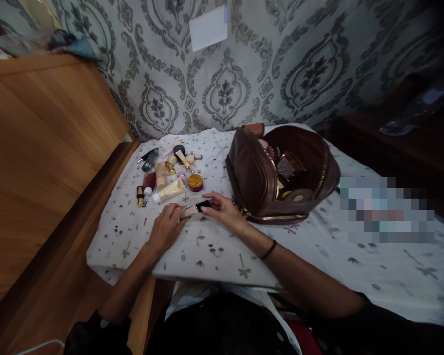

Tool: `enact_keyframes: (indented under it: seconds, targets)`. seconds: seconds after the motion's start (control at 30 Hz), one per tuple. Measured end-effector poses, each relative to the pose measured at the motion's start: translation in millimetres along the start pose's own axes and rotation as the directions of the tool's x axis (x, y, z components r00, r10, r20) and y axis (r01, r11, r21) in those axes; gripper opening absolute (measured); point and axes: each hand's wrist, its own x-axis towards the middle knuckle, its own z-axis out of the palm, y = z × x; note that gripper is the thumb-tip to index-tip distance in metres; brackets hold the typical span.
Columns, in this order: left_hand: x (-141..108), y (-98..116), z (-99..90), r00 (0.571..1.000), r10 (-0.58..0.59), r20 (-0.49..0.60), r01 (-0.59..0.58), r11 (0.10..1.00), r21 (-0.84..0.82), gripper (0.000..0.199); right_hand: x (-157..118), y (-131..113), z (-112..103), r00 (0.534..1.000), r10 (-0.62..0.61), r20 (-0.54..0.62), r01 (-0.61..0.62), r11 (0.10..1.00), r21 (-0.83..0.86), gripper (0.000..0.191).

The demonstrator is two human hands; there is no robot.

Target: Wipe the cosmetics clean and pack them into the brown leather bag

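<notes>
Between my hands, low over the cloth, is a small bottle [189, 212] with a pale body and a black cap; its exact kind is unclear. My left hand [166, 226] is closed around the pale end. The fingers of my right hand [224, 211] grip the black cap. Just beyond lie a cream tube [170, 190] with a white cap and a round jar [195, 182] with a gold lid. To the right of my right hand stands a brown leather bag [253, 172], unzipped, with several items inside, among them a patterned glass-like bottle [290, 167].
Several cosmetics, including a beige tube [160, 175], a dark green bottle [150, 160] and a small gold-and-black bottle [139, 196], lie at the back left on the white printed cloth [214, 256]. A wooden cabinet [48, 148] borders the left side; a patterned wall is behind. At right, one patch is pixelated.
</notes>
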Motion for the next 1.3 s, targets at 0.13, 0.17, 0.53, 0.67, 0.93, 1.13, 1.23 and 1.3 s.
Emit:
enact_keyframes:
  seconds: [0.13,0.17,0.53,0.67,0.93,1.13,1.23,1.3]
  targets:
    - [-6.1,10.7,-0.6,0.998,0.049,-0.029,-0.05,0.998,-0.035,0.037,1.7,2.7,-1.2,0.996,0.061,-0.063,-0.053,0.991,0.122,0.057]
    - [-8.5,13.6,-1.6,0.998,0.061,-0.035,-0.063,0.996,-0.058,0.04,2.1,3.0,-1.2,0.995,0.064,-0.073,-0.053,0.988,0.142,0.056]
    - [-24.5,17.0,-12.4,0.994,0.026,-0.103,-0.06,0.938,-0.341,0.044,3.8,8.5,-1.6,0.999,0.033,0.009,-0.034,0.965,0.259,0.05]
    - [2.2,19.8,-24.5,0.987,0.012,-0.162,-0.074,0.922,-0.381,0.036,2.7,6.1,0.0,0.998,0.026,0.061,-0.046,0.94,0.337,0.05]
    - [62.3,29.9,-18.8,0.952,0.247,-0.182,-0.289,0.92,-0.263,0.028,-1.5,-8.3,5.8,0.991,0.029,0.131,-0.081,0.909,0.41,0.033]
    - [63.1,28.2,-12.5,0.928,0.323,-0.188,-0.362,0.9,-0.244,0.028,-0.1,-6.6,6.3,0.997,-0.003,0.073,-0.023,0.933,0.359,0.041]
    - [60.0,26.5,-11.9,0.918,0.342,-0.201,-0.385,0.89,-0.245,0.029,-0.3,-6.4,6.4,0.996,-0.023,0.084,-0.006,0.943,0.332,0.043]
    - [58.3,25.2,-11.9,0.912,0.357,-0.201,-0.398,0.888,-0.232,0.028,-0.6,-6.7,6.1,0.995,-0.025,0.099,-0.009,0.947,0.32,0.043]
